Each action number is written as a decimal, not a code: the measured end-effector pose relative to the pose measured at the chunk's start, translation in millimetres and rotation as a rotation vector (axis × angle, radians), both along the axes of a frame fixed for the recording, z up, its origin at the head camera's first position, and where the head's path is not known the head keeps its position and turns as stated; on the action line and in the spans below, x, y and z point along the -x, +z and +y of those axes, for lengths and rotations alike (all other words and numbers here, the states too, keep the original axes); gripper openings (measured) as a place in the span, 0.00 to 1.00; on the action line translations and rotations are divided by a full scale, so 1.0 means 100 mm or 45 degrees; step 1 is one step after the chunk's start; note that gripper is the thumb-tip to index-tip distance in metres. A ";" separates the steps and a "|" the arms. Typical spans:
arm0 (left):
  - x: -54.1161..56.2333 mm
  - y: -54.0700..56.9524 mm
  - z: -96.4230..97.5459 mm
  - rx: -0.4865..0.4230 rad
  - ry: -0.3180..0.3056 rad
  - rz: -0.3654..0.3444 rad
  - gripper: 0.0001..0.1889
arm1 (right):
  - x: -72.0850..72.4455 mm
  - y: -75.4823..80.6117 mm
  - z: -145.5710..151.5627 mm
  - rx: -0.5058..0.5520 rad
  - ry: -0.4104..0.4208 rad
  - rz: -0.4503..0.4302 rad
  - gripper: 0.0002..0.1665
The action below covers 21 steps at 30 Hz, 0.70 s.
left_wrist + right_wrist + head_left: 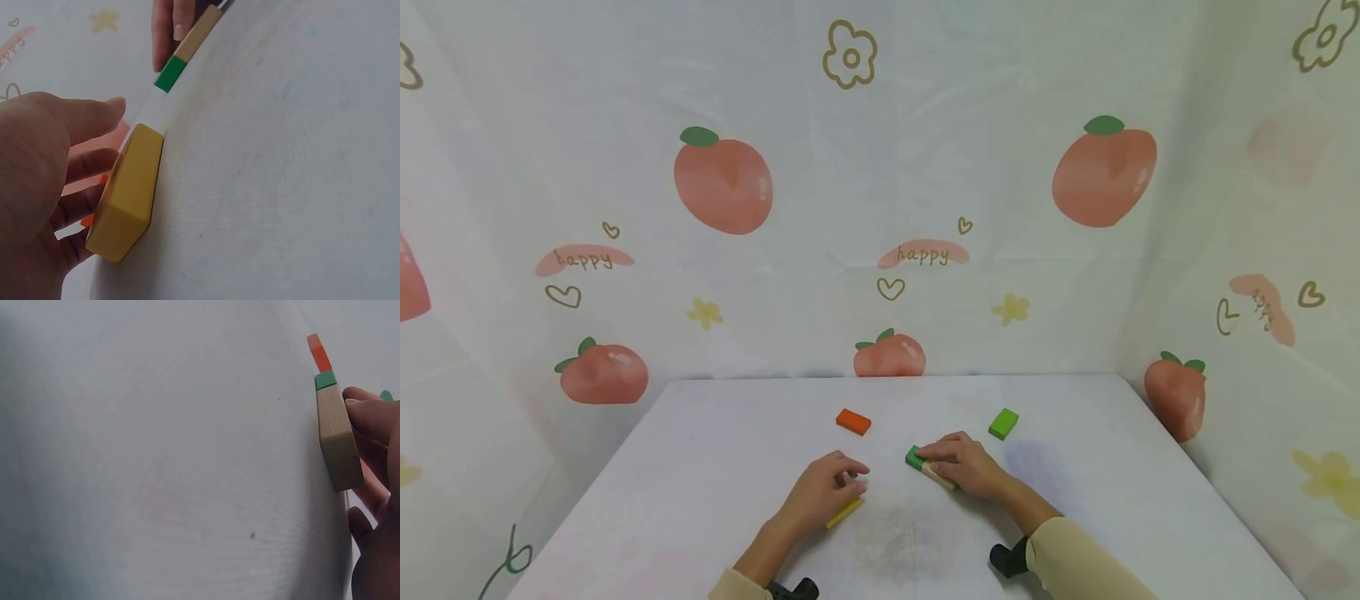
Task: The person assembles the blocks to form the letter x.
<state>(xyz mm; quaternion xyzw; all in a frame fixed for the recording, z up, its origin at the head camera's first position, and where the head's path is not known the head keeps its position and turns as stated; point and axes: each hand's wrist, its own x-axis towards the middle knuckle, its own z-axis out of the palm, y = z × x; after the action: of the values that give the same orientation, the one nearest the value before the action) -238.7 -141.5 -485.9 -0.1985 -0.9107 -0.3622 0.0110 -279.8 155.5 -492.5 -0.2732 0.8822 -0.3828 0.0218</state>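
Note:
My left hand (827,487) hovers round a yellow block (844,512), its fingers loosely bent. In the left wrist view the thumb is raised above the yellow block (131,187) and the other fingers lie behind it. My right hand (966,465) reaches over a green block (913,457) and a plain wooden block (940,477), which stand end to end in one line. Its fingertips rest along their top and far side. In the right wrist view the thumb lies at the upper edge of the wooden block (336,431), with the green block (325,379) just beyond.
An orange block (853,422) lies farther back on the white table (700,467), left of the middle. A light green block (1003,423) lies back right. Behind the table hangs a white printed cloth (820,183), with side walls of the same cloth.

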 end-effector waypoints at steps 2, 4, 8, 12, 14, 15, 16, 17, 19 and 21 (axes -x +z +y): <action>0.00 0.00 -0.01 0.005 -0.002 -0.012 0.11 | -0.01 0.00 0.00 -0.001 0.002 0.004 0.17; -0.01 0.00 -0.01 0.014 -0.001 -0.026 0.11 | -0.01 0.01 0.00 0.003 0.004 0.002 0.17; -0.03 0.00 -0.03 0.023 -0.012 -0.038 0.12 | -0.02 0.02 -0.01 0.014 -0.001 -0.014 0.17; -0.05 0.00 -0.03 0.037 -0.019 -0.036 0.12 | -0.02 0.01 -0.01 0.011 -0.009 -0.020 0.17; -0.06 0.01 -0.03 0.050 -0.021 -0.028 0.13 | -0.01 0.01 -0.01 0.003 -0.010 -0.015 0.17; -0.07 0.01 -0.03 0.056 -0.021 -0.025 0.13 | -0.01 0.00 -0.01 0.001 -0.013 -0.015 0.17; -0.07 0.02 -0.03 0.064 -0.020 -0.026 0.13 | -0.01 0.00 -0.01 0.002 -0.014 -0.017 0.17; -0.08 0.03 -0.03 0.075 -0.021 -0.023 0.14 | -0.01 0.01 -0.01 0.000 -0.016 -0.015 0.17; -0.08 0.03 -0.03 0.099 -0.023 -0.019 0.15 | -0.01 0.02 -0.02 0.000 -0.019 -0.018 0.17; -0.08 0.02 -0.03 0.123 -0.027 -0.017 0.16 | -0.02 0.02 -0.02 0.001 -0.018 -0.022 0.17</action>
<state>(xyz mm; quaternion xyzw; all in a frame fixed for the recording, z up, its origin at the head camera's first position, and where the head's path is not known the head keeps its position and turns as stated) -230.5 -144.7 -483.5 -0.2060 -0.9250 -0.3192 -0.0086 -278.0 153.7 -490.2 -0.2637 0.8837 -0.3857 0.0266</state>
